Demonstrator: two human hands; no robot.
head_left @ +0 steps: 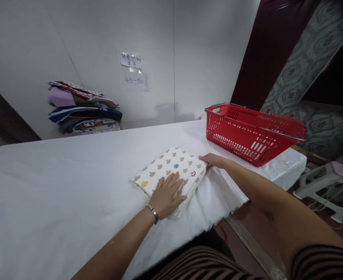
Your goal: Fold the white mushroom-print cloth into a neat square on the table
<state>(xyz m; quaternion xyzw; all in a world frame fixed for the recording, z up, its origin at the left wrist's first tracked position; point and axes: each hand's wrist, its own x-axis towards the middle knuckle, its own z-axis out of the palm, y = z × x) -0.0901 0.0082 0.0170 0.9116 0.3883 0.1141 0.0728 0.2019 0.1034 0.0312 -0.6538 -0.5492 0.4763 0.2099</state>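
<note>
A folded cream cloth (181, 160) printed with grey mushroom-like shapes and a few coloured ones lies on the white-covered table (80, 186). My left hand (167, 195), with a metal bracelet at the wrist, rests flat on its near side, fingers spread. At the cloth's right corner, my right hand (215, 160) pinches the edge between thumb and fingers. Part of that grip is hidden by the hand itself.
A red plastic basket (235, 132) with metal handles stands at the table's right end. Against the wall at the back left is a stack of folded clothes (85, 114). Handwritten paper signs (134, 81) hang on the wall. A white plastic stool (331, 190) stands right of the table.
</note>
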